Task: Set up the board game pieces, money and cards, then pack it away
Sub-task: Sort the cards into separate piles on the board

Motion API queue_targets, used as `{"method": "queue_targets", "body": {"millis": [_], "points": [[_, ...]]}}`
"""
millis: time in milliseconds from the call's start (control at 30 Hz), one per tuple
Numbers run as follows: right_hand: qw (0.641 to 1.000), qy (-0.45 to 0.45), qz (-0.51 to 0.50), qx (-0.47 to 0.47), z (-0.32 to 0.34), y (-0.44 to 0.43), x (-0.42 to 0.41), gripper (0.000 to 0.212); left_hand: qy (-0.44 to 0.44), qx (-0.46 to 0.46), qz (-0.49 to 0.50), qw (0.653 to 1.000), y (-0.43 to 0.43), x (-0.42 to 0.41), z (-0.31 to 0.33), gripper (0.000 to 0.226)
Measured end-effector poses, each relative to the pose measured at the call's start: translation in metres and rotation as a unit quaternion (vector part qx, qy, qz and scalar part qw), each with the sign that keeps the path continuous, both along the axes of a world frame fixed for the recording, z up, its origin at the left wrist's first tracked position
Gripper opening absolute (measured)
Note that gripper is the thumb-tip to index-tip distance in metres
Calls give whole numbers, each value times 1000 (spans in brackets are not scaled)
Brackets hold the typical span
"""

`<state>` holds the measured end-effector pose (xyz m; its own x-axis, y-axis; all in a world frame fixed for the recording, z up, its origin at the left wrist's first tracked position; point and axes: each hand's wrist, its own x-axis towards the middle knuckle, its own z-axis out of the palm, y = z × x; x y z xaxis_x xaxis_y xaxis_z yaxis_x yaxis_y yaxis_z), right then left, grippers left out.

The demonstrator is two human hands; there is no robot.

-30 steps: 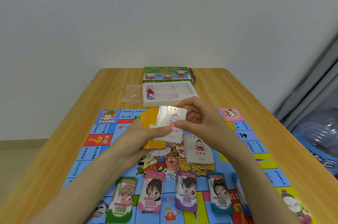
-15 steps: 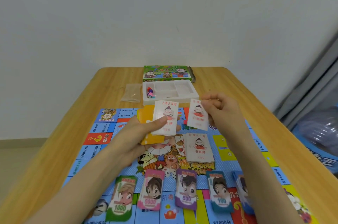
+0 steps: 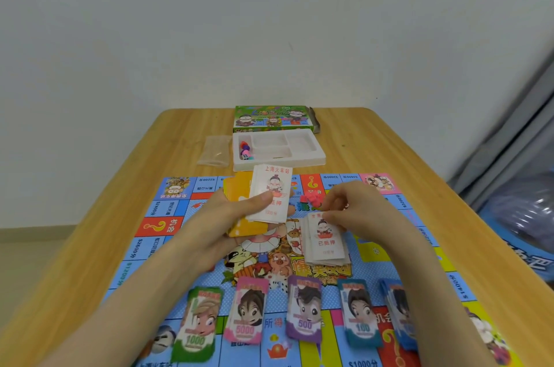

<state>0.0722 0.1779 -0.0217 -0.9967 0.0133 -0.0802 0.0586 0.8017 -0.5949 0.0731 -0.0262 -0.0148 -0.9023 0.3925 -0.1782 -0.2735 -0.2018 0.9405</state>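
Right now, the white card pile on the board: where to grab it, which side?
Come from above and pinch the white card pile across its two long edges, at the near half. It lies flat and slightly fanned on the board, so no underside is open, and the right hand pinches its far end.

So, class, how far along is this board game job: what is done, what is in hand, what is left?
Done: the board lies unfolded, five money stacks along its near edge. In hand: the left hand grips a card deck; the right hand pinches a card on the card pile. Left: playing pieces sit in the tray; then everything packs into the box.
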Motion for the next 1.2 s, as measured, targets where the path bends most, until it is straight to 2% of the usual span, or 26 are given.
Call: {"method": "queue_targets", "body": {"millis": [100,267,333,433,533,667,767,1200], "points": [[1000,-7,-4,23,-3,2,0,8,-1,-2,-5,1000,0,-1,0,31],[1000,-7,-8,19,-5,4,0,11,-5,-10,-1,1000,-2,-3,-2,35],[999,27,-19,18,-4,3,-1,10,-4,-11,-2,1000,-2,-4,-3,37],[989,122,-42,-75,1,-1,-2,14,1,-16,-6,1000,-2,-4,-5,40],[969,146,-7,-199,10,-12,2,15,-5,-18,-7,1000,-2,-4,-6,40],[962,136,77,-223,10,-21,6,8,-6,-21,1,1000,-1,-5,-7,44],[956,138,114,-233,8,-27,7,18,-3,-19,12,1000,0,-4,-8,37],[944,188,46,-269,9,-34,8,32,-29,7,-8,1000,4,-1,-5,20]]}}
